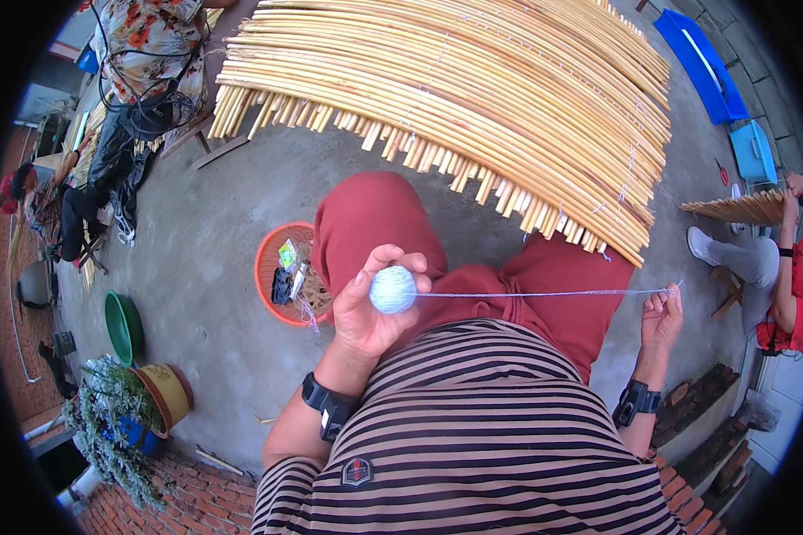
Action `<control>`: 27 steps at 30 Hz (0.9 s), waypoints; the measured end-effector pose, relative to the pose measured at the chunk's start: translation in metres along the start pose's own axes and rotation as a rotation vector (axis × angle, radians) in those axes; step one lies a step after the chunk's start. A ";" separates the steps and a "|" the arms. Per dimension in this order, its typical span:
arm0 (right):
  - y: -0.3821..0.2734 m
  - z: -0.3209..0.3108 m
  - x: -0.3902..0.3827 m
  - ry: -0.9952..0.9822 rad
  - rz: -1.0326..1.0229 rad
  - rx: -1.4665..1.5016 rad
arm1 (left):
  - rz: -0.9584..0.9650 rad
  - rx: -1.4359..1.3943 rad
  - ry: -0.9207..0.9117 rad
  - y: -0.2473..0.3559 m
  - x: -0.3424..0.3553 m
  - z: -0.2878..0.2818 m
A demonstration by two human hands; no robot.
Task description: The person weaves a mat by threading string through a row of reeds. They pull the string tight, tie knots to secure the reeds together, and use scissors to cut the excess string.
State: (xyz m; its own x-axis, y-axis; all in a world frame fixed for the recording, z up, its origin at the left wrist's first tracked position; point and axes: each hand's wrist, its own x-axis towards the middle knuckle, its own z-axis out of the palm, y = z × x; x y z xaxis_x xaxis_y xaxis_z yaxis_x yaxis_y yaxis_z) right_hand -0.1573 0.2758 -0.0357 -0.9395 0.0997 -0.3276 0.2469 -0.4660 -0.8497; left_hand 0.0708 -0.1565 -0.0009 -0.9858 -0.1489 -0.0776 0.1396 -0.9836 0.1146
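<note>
A ball of pale blue string sits in my left hand, with the fingers curled round it above my lap. From the ball a taut length of string runs to the right across my thighs. My right hand, out past my right knee, pinches the far end of that string between thumb and fingertips. Ahead of my knees lies a mat of straw-coloured reed stalks, laid side by side and bound with rows of light string. Its near edge shows uneven cut stalk ends.
An orange basket with scraps and packets stands by my left knee. Further left are a green basin and a potted plant. Blue containers lie at the far right. Other people sit or stand at left and right; one at right handles another reed mat.
</note>
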 end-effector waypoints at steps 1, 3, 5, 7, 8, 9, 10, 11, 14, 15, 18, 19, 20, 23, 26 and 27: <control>0.003 -0.007 0.002 -0.004 0.004 -0.003 | -0.019 0.014 0.022 0.000 0.000 0.002; 0.005 -0.008 0.000 0.112 -0.102 -0.278 | -0.037 -0.007 0.026 -0.002 0.000 0.002; 0.004 0.001 -0.004 0.167 -0.282 -0.318 | -0.059 -0.009 0.034 -0.005 0.000 -0.001; -0.006 0.026 -0.015 0.226 -0.466 -0.358 | -0.074 -0.030 0.042 -0.005 0.003 0.000; -0.016 0.043 -0.022 0.167 -0.547 -0.345 | -0.072 -0.025 0.052 -0.005 0.002 0.001; -0.024 0.059 -0.027 0.108 -0.628 -0.328 | -0.071 -0.018 0.059 -0.006 0.003 0.002; -0.032 0.074 -0.032 0.107 -0.631 -0.326 | -0.070 -0.017 0.055 -0.005 0.004 0.002; -0.037 0.087 -0.037 -0.068 -0.656 -0.290 | -0.071 -0.003 0.055 -0.006 0.004 0.001; -0.033 0.142 -0.066 -0.491 -0.525 -0.374 | -0.076 0.010 0.047 -0.008 0.003 0.002; -0.025 0.164 -0.078 -0.731 -0.365 -0.498 | -0.082 0.004 0.037 -0.009 0.004 0.002; 0.017 0.219 -0.106 -0.985 -0.192 -0.784 | -0.080 0.028 0.021 -0.007 0.003 0.004; 0.034 0.228 -0.112 -1.035 -0.192 -0.828 | -0.078 0.029 0.018 -0.006 0.003 0.008; 0.048 0.228 -0.117 -1.111 -0.094 -0.864 | -0.072 0.038 0.030 -0.005 0.001 0.010; 0.050 0.236 -0.125 -1.379 0.463 -1.125 | -0.030 0.027 0.044 -0.002 -0.007 0.008; 0.047 0.221 -0.117 -1.447 0.046 -0.954 | 0.033 0.007 0.029 0.007 -0.014 0.002; 0.042 0.216 -0.112 -1.381 0.087 -0.951 | 0.047 -0.003 0.008 0.008 -0.017 -0.002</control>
State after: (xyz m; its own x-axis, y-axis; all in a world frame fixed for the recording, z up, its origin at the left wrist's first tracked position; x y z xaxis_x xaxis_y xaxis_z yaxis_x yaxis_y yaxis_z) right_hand -0.0931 0.0556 0.0543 -0.2784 -0.9304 -0.2386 -0.1334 0.2834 -0.9497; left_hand 0.0890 -0.1624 -0.0009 -0.9775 -0.1953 -0.0799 0.1856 -0.9759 0.1151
